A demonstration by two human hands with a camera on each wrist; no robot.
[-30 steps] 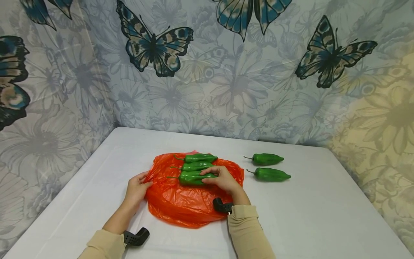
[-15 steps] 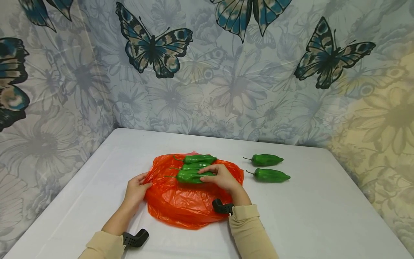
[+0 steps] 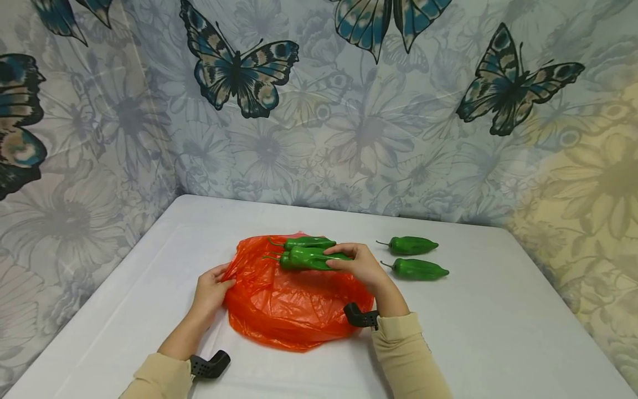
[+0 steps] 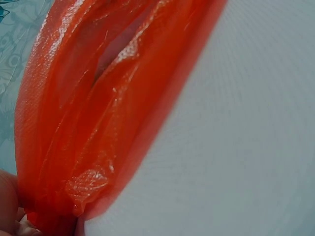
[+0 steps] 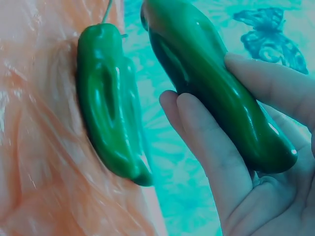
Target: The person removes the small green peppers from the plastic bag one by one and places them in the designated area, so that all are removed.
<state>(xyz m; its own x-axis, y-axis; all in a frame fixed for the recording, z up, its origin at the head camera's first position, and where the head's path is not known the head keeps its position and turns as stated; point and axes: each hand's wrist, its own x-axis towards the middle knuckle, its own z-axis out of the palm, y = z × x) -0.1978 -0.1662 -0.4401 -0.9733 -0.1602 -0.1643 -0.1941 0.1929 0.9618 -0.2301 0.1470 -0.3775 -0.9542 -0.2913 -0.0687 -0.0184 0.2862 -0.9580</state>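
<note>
An orange-red plastic bag (image 3: 299,313) lies crumpled at the middle of the table. My left hand (image 3: 209,291) grips its left edge between thumb and fingers; in the left wrist view the bag (image 4: 93,128) gathers into folds there. In my right hand (image 3: 363,269) is a green pepper (image 3: 309,259), pinched near its blunt tip, stem end pointing left. The right wrist view shows this pepper (image 5: 216,83) raised above the bag between thumb and fingers. Another green pepper (image 3: 306,243) rests at the bag's far side, and one more is mostly hidden behind the held one.
Two more green peppers lie to the right of the bag, a far one (image 3: 412,245) and a nearer one (image 3: 420,269). A white cloth covers the table (image 3: 498,332). Behind it stands a butterfly-patterned wall (image 3: 369,138).
My right hand has lifted the nearest pepper off the bag and moved it away from me and to the right, over the middle pepper. The left hand keeps its hold on the bag.
</note>
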